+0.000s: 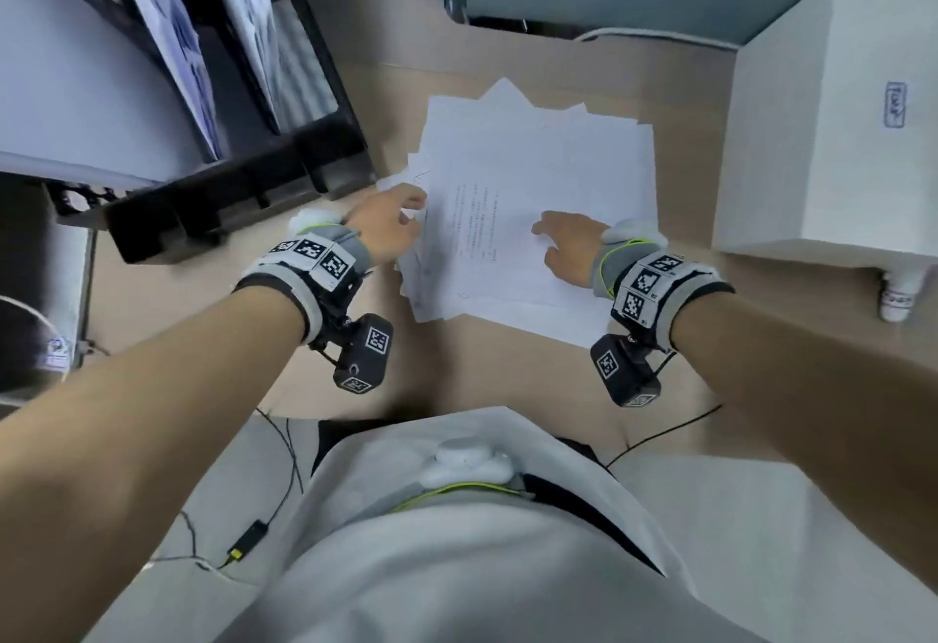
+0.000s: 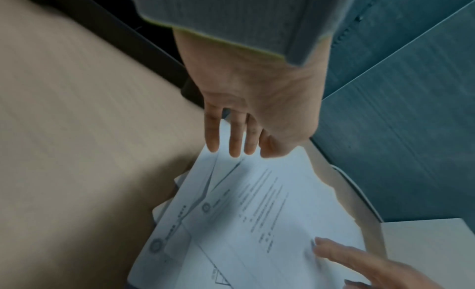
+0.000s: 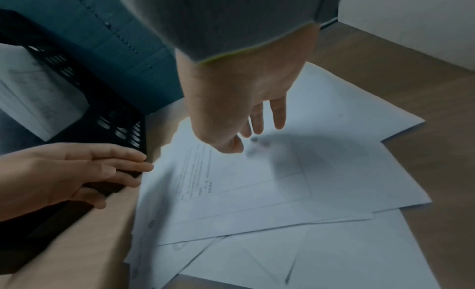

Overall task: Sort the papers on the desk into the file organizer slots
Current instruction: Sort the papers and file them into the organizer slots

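Head view: A loose, fanned stack of papers [image 1: 538, 216] lies on the wooden table [image 1: 675, 368], in front of the person. A black file organizer [image 1: 238, 185] stands to the left of the stack, just beside its left edge; its slots already contain upright sheets [image 1: 172, 33]. A white box [image 1: 832, 124] stands to the right of the stack, apart from it. The left hand [image 1: 388, 223] is at the left edge of the stack, fingers extended toward the paper edges. The right hand [image 1: 571, 244] lies on the top sheet, fingers extended and slightly spread. Both wrists carry marker-tagged camera bands [image 1: 325, 261].

Left wrist view: The left hand [image 2: 246, 102] points down at the papers [image 2: 257, 222]. Its fingers [image 2: 235, 139] are straight and close together, tips at the corner of the upper sheets; whether they touch the paper cannot be determined. The top sheets bear printed text and round stamps. The right hand [image 2: 365, 261] rests on the sheets at lower right.

Right wrist view: The right hand [image 3: 239, 102] is above the top printed sheet [image 3: 257, 181], fingers [image 3: 279, 114] straight and lightly spread, holding nothing. The left hand [image 3: 72, 171] is in front of the file organizer [image 3: 107, 114], fingers straight and pressed together. The image is blurred.
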